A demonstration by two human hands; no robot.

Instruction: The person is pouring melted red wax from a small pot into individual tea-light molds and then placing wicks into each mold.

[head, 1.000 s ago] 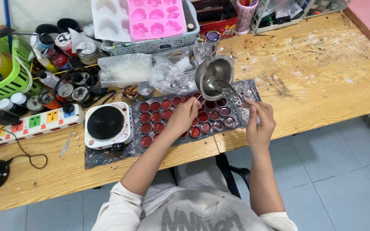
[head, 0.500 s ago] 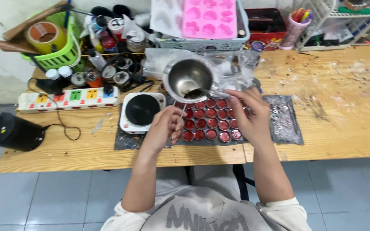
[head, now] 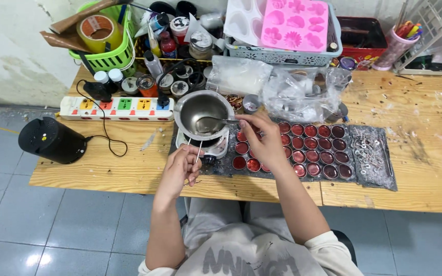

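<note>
right hand: grip closed on handle of metal pot, steadying it on hotplate | left hand: pinches thin stick beside pot | filled tins alongside on counter

- Clear plastic bags, crumpled, lie at the back of the worktop behind the red-filled cups.
- A flat, milky plastic packet lies left of them.
- Labelled jars and bottles crowd beside the green basket.
</note>
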